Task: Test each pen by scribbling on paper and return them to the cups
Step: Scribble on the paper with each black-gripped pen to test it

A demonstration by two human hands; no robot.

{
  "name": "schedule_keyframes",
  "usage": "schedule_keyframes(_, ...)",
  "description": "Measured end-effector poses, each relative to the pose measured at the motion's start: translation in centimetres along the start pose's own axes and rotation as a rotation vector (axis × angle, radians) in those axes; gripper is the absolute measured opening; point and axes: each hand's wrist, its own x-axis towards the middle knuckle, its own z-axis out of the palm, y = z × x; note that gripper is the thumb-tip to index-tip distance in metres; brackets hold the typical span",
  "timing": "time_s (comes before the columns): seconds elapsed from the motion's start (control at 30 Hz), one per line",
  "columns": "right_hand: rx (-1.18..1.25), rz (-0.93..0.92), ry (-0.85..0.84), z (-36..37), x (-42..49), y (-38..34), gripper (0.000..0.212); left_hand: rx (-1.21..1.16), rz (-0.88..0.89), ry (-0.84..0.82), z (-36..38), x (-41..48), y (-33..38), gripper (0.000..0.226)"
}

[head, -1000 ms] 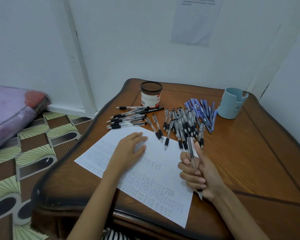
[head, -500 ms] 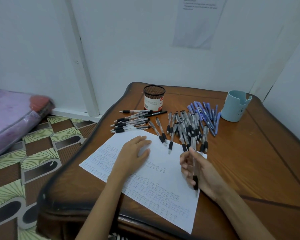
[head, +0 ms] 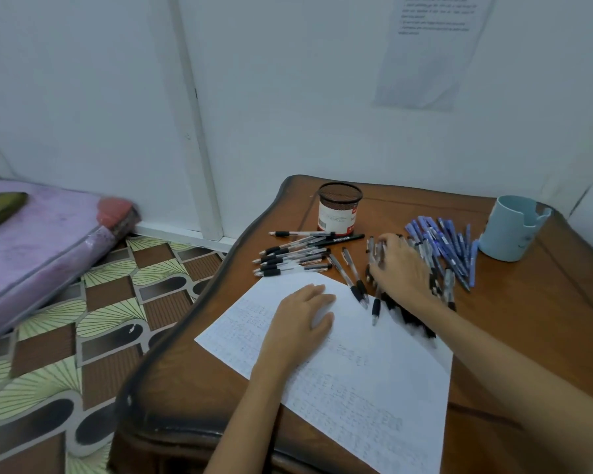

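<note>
My left hand [head: 302,319] lies spread flat on the scribbled paper [head: 374,381], my right hand [head: 397,265] rests over the loose pens [head: 293,260], whether pinching one I cannot tell, and since the mesh cup [head: 339,208] and blue cup [head: 510,230] show no pens, I judge returning barely begun.

White walls [head: 288,97], vertical white trim strip [head: 192,114], printed sheet [head: 428,53] stuck up high on the right. Floor [head: 83,319] is brown/green patterned tile, with a purple mattress [head: 42,241] lying on it at left. Dark wooden counter [head: 545,319] with scalloped edge sits in the corner.
</note>
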Motion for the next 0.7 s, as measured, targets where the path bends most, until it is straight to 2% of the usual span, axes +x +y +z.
schedule_keyframes(0.1,-0.065,-0.173,0.096,1.1,0.7,-1.3,0.041,-0.003,0.02,0.013,-0.1,-0.1,0.1,0.038)
schedule_keyframes(0.23,-0.14,-0.445,-0.098,2.9,1.9,-4.0,0.037,0.049,-0.016,0.149,-0.4,-0.2,0.1,0.034)
schedule_keyframes(0.3,-0.142,-0.436,-0.145,3.7,2.0,-4.7,0.032,0.085,-0.058,0.226,-0.6,-0.2,0.1,0.032)
schedule_keyframes(0.37,-0.071,-0.386,-0.101,4.3,2.0,-4.8,0.023,0.092,-0.081,0.255,-0.7,-0.3,0.3,0.031)
schedule_keyframes(0.5,0.011,-0.348,-0.099,4.0,2.1,-4.1,0.016,0.083,-0.099,0.191,-1.2,-0.5,0.7,0.036)
schedule_keyframes(0.53,0.108,-0.332,-0.092,3.6,2.1,-3.8,0.015,0.113,-0.102,0.132,-1.3,-0.6,0.7,0.04)
schedule_keyframes(0.6,0.481,-0.248,-0.157,2.4,1.6,-3.2,0.014,0.19,-0.104,-0.003,-1.6,-1.0,0.5,0.046)
schedule_keyframes(0.7,0.909,-0.136,-0.221,-0.3,-0.4,-2.4,0.015,0.205,-0.136,-0.099,-1.8,-2.0,0.1,0.05)
